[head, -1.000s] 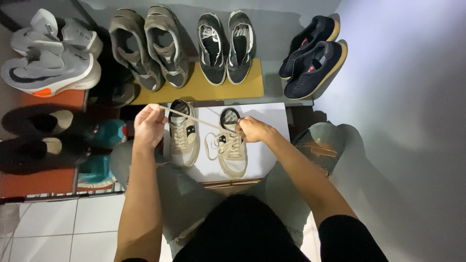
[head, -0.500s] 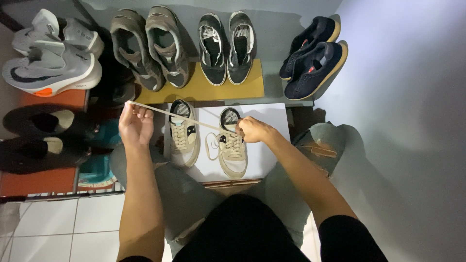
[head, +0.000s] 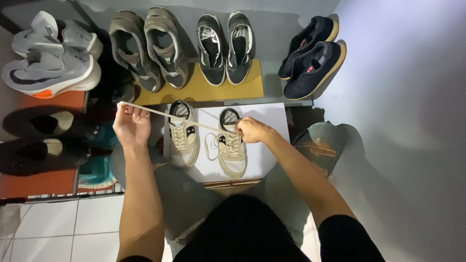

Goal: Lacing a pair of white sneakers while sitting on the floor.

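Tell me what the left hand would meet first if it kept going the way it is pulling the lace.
The left hand, pulling the lace up and left, would probably first meet the grey-brown shoe on the yellow board, though depth is unclear.

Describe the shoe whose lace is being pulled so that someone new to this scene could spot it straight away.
Find the white board lying in front of the row of shoes along the wall; a beige pair stands on it. The one meant is the right beige sneaker, under the right hand. Its lace stretches taut across to the left hand, while its twin stays laced.
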